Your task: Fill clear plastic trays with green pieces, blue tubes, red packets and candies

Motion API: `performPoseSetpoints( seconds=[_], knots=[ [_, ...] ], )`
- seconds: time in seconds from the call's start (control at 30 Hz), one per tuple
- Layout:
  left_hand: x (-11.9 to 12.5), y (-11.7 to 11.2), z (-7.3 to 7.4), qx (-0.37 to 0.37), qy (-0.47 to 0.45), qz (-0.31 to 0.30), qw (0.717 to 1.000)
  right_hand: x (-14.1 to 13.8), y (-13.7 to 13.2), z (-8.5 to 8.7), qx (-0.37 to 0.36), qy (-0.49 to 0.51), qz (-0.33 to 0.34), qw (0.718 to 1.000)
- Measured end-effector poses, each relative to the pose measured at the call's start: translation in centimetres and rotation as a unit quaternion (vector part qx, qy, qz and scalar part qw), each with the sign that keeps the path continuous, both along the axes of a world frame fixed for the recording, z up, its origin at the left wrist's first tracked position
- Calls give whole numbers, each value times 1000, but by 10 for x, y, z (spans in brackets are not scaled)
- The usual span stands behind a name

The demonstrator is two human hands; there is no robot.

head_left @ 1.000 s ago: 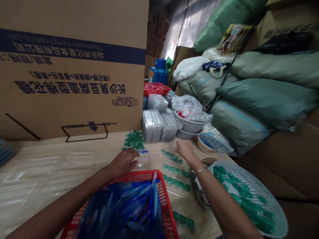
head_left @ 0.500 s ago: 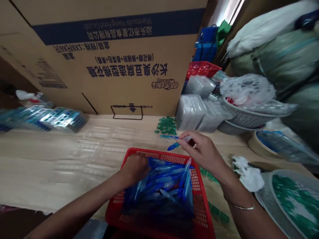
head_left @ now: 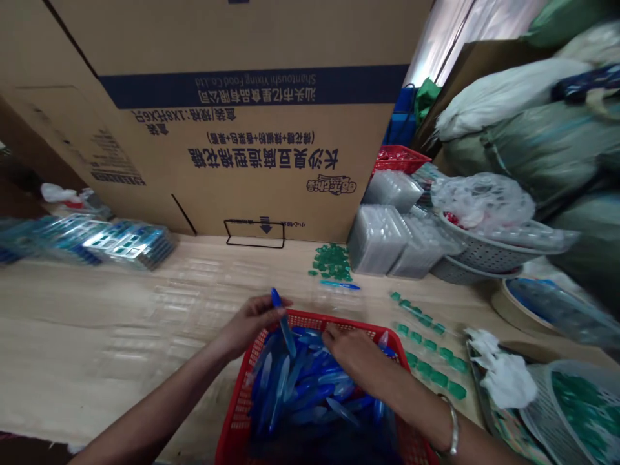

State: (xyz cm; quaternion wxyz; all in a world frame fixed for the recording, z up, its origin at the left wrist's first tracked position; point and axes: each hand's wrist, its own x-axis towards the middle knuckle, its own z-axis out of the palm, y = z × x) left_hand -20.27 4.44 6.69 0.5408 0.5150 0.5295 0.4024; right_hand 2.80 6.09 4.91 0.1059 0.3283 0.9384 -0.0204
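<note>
My left hand (head_left: 256,320) is closed, pinching a translucent blue pen-shaped piece (head_left: 285,323) that stands tilted above the left back corner of a red plastic basket (head_left: 236,400). The basket holds many similar blue pieces (head_left: 310,387), in darker and paler shades. Inside its back rim is my right hand (head_left: 356,355), fingers curled down among the pieces; whatever they grip is hidden. Behind the basket, one blue piece (head_left: 340,284) lies at a clear plastic tray (head_left: 336,298). More clear trays (head_left: 179,300) are spread on the table to the left.
Green pieces lie in a pile (head_left: 332,261) and in rows (head_left: 431,345). A large carton (head_left: 261,194) walls off the back. Stacked clear trays (head_left: 378,239) and grey baskets (head_left: 489,245) stand at the right. Filled blue packs (head_left: 130,242) are at the left.
My left hand has risen from the basket with a blue piece. My right hand has moved from behind the basket down into it, and its earlier piece no longer shows there. The view has shifted.
</note>
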Motion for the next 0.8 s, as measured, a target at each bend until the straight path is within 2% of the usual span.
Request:
performPoseSetpoints(
  seconds=[0.1, 0.17, 0.23, 0.3, 0.4, 0.5, 0.6, 0.7, 0.8],
  knots=[
    [-24, 38, 6, 1, -52, 145, 988, 3, 3, 6, -32, 17, 2, 999],
    [-33, 69, 1, -44, -61, 203, 976, 7, 2, 11, -57, 39, -16, 998],
    [-33, 97, -12, -85, -50, 231, 968, 13, -1, 16, -82, 59, -51, 994],
    [-26, 120, -29, -95, -33, 238, 966, 20, -6, 17, -103, 91, -82, 987],
    [-10, 140, -52, -87, 6, 239, 967, 29, -14, 14, -121, 120, -110, 979],
    [-1, 149, -66, -77, 68, 227, 968, 35, -18, 9, -130, 105, -131, 977],
    [-2, 150, -67, -53, 150, 206, 966, 36, -17, 12, -144, 124, -138, 972],
    [-8, 142, -58, -3, 228, 182, 956, 37, -12, 20, -173, 192, -144, 955],
    [-8, 117, -37, 58, 285, 152, 945, 36, -7, 26, -208, 241, -179, 931]
  ],
)
